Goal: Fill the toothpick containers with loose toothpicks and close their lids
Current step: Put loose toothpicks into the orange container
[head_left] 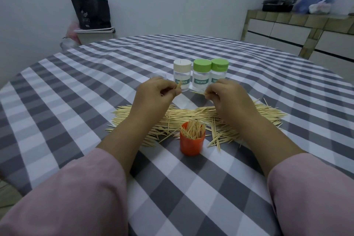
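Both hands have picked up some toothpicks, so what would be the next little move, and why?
Probably lower the toothpicks pinched in the left hand and right hand into the orange cup. It stands open, already partly filled, just before the loose pile, while the three labelled jars behind are capped.

Single view: head-worn wide-angle camera, looked forward and down across round table (57,101) with checked cloth. Both forearms entered from bottom edge, left hand (155,92) and right hand (228,94) sat mid-frame, close to lens. Far table rim, back wall and cabinet (298,32) at right filled upper frame. Straight lines bowed toward edges. No second view, so no overlap recorded.
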